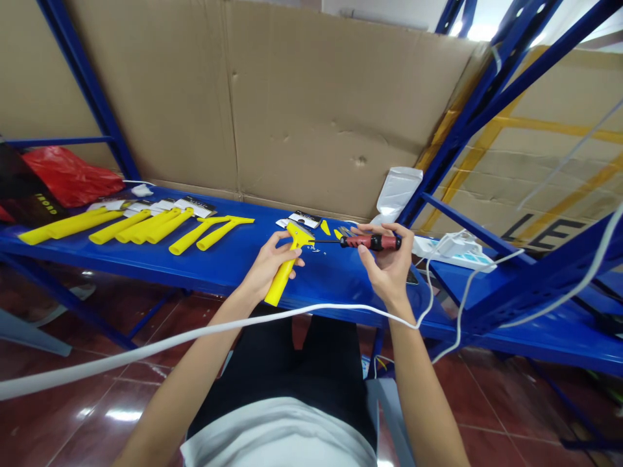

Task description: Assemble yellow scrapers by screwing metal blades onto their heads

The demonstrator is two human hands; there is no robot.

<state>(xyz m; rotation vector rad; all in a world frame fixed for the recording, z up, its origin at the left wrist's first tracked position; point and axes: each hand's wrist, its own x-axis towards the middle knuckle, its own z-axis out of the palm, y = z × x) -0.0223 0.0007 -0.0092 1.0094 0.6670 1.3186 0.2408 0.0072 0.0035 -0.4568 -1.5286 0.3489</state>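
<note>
My left hand [275,263] is closed around a yellow scraper [281,280], its wide head tilted up and away from me. In my right hand [389,263] is a screwdriver [372,242] with a red and black handle. Its thin shaft points left, and the tip is at the scraper's head; whether it sits in a screw I cannot tell. Several small screws [317,250] lie scattered on the blue shelf just beneath. Behind them are small yellow pieces [326,227] and a white and black card pack [307,219].
More yellow scrapers and handles [139,226] lie in a row at the left on the blue shelf [233,266]. A red plastic bag [68,175] is at the far left. A white cable [195,333] crosses in front of my forearms. A power strip [462,253] lies at the right.
</note>
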